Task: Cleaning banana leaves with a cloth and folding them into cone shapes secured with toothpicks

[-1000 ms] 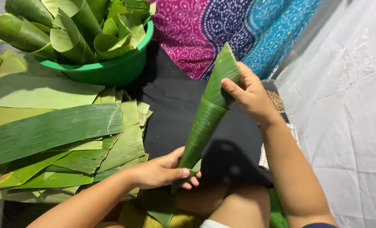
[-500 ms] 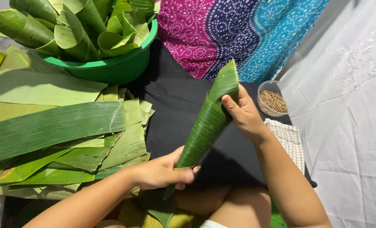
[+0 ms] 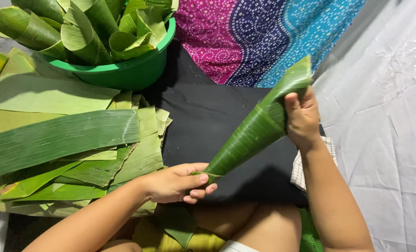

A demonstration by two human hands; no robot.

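Observation:
A banana leaf rolled into a long green cone (image 3: 254,133) slants across the middle, narrow tip low and wide mouth up to the right. My left hand (image 3: 177,183) pinches the pointed tip between thumb and fingers. My right hand (image 3: 302,116) grips the wide upper end, fingers wrapped over the leaf's edge. The cone hangs above a black cloth (image 3: 203,116), not touching it.
A green plastic basin (image 3: 128,72) at the top left holds several rolled leaf cones. A stack of flat banana leaf strips (image 3: 63,140) lies at the left. Patterned pink and blue fabric (image 3: 264,32) lies at the top, white cloth (image 3: 385,116) at the right. My bare knees are below.
The cone's wide end has swung right and lower, so it lies flatter. My right hand shifted right along it and now hides the small bowl. My left hand stays on the tip.

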